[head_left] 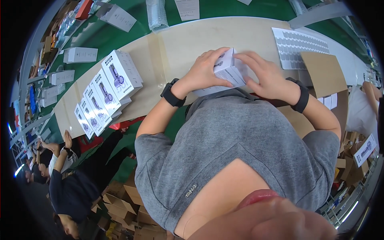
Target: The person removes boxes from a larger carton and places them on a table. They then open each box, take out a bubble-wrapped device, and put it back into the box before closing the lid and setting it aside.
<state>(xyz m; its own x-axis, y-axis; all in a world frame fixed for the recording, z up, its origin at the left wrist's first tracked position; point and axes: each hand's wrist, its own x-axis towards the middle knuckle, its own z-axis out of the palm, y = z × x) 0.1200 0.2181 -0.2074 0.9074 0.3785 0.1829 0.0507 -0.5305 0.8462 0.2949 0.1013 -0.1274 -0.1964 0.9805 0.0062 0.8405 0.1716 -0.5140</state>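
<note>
A small white carton [228, 73] with printed sides is between my two hands, close to my body at the near edge of the table. My left hand [206, 69] wraps its left side, with the thumb along the near face. On the other side my right hand [266, 74] has its fingers bent over the top edge and its thumb low, touching the right side. Beneath the carton a white flat edge [210, 91] shows; what it belongs to is mostly hidden. Each wrist wears a dark band.
Several white boxes [118, 80] with pictures of a purple handheld device stand in a row at left. A sheet of silver-grey labels [298, 48] lies at far right, beside an open brown cardboard carton [326, 76]. Beyond the table runs a green surface [138, 10]. Other people [76, 186] are at lower left.
</note>
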